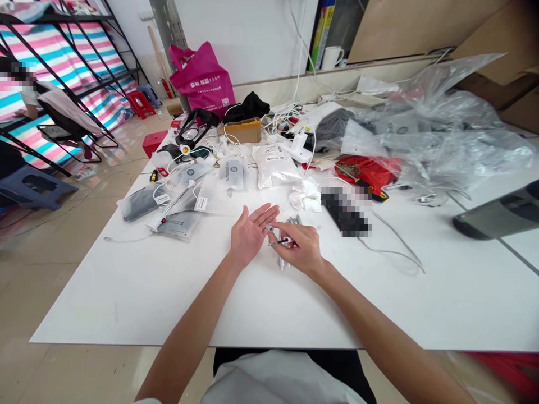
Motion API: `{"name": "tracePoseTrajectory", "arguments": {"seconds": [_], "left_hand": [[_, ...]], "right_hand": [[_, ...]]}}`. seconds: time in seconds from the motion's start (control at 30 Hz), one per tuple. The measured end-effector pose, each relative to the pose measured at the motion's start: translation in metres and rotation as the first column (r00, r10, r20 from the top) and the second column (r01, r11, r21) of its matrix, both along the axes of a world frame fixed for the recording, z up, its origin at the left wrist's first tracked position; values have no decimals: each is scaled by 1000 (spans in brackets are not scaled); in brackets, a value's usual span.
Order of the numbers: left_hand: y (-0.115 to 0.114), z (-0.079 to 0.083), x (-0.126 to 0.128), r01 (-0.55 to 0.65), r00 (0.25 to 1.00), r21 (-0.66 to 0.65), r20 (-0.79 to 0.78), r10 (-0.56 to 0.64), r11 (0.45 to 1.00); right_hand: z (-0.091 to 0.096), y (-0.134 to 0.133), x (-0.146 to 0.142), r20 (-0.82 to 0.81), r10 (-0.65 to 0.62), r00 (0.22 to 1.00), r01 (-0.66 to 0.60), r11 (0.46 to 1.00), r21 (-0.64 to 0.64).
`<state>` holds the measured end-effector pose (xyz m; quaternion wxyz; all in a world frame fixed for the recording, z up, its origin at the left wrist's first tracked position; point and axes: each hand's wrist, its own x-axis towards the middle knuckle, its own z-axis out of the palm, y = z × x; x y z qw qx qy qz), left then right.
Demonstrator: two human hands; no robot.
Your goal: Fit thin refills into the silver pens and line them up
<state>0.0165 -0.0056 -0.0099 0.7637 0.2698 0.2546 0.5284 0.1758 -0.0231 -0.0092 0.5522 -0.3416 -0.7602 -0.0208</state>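
My left hand (249,234) lies palm up and open on the white table (168,303), touching nothing visible except the tabletop area beneath it. Its fingertips nearly meet my right hand (300,248), which pinches a thin metal pen-like tool (278,242) with a dark shaft. Under and beside my right hand lie several slim silver rod-like parts (281,259), partly hidden by my fingers. A plastic-bagged grey item (179,223) with a white cable lies to the left of my hands.
Sealed plastic pouches, white cables and a cardboard box (246,130) crowd the far table. Crumpled clear plastic sheeting (446,134) covers the right side. A pixelated dark object (347,212) lies right of my hands. A magenta bag (202,78) stands behind the table, and the table's near edge runs below my arms.
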Motion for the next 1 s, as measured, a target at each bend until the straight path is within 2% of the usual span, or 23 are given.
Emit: {"name": "tracePoseTrajectory", "arguments": {"seconds": [0.33,0.7,0.87,1.0], "left_hand": [[5,-6,-6,11,998,-10,-66,-12,1000],[4,-9,-4,22,994,-24,-102,-24,999],[1,-11,-1,60,983,68,-176,-47,996],[1,-16,1,6,981,145,-194,23,989]], "right_hand": [[-11,5,1,-6,27,1000,-28,999,-47],[-24,7,2,30,-5,1000,11,985,-175],[-22,8,4,-41,-42,998,31,972,-233],[-19,8,4,-114,-44,992,9,956,-294]]}}
